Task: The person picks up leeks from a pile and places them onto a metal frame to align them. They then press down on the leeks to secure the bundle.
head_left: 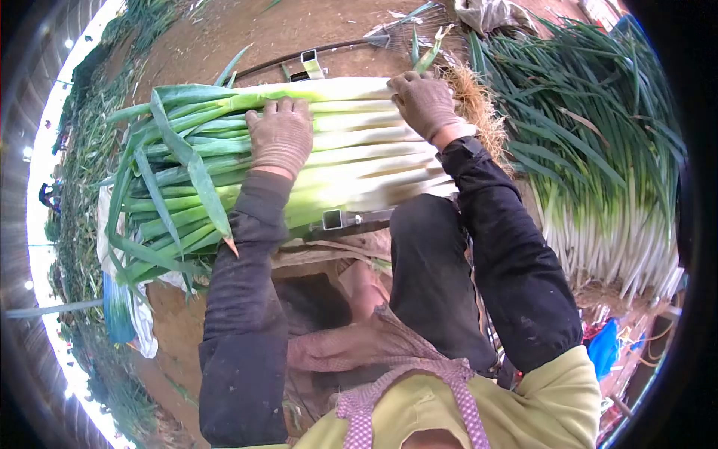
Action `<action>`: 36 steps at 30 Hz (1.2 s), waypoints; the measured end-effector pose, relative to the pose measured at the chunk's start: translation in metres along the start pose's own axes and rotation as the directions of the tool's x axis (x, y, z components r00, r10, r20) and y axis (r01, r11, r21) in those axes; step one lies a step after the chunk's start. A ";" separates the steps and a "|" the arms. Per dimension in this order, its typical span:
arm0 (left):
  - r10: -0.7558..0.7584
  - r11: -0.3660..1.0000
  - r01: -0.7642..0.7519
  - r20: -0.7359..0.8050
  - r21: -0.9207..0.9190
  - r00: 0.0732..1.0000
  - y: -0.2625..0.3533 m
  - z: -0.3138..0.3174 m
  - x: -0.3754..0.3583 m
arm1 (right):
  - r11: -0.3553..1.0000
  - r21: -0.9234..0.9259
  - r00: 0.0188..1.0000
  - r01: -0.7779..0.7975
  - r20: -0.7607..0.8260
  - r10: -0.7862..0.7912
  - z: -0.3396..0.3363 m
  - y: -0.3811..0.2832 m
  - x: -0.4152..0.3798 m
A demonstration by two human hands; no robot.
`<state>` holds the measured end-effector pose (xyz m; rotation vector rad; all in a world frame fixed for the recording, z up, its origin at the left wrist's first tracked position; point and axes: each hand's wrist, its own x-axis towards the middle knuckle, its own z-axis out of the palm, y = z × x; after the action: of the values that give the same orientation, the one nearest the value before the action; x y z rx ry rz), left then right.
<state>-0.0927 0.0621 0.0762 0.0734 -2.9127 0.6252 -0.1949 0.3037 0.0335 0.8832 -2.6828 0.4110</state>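
Observation:
Thick green onions point(359, 156) lie side by side in front of me on a low metal frame point(333, 219), leaves to the left and white stems and roots to the right. My left hand point(281, 135), in a brown glove, rests on top of the stalks where green turns to white, its fingers laid over them. At the root end, my right hand point(425, 105), gloved alike, has its fingers curled over the far edge of the row, on the white end of a green onion. The undersides of the fingers are hidden.
A large pile of green onions point(598, 142) lies to the right, its roots toward me. Loose leaves point(90, 179) cover the ground at the left. A wire rake head point(407, 36) lies beyond the frame. A blue bag point(603, 348) sits at the lower right.

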 end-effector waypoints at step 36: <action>-0.133 0.919 0.204 0.222 -0.337 0.966 -0.039 -0.030 0.019 | 0.820 0.551 0.988 -0.153 0.071 0.136 0.005 -0.012 -0.035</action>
<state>-0.1042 0.0382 0.1225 0.3572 -3.1090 0.0541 -0.1620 0.3114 0.0185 0.8208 -2.6970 1.2754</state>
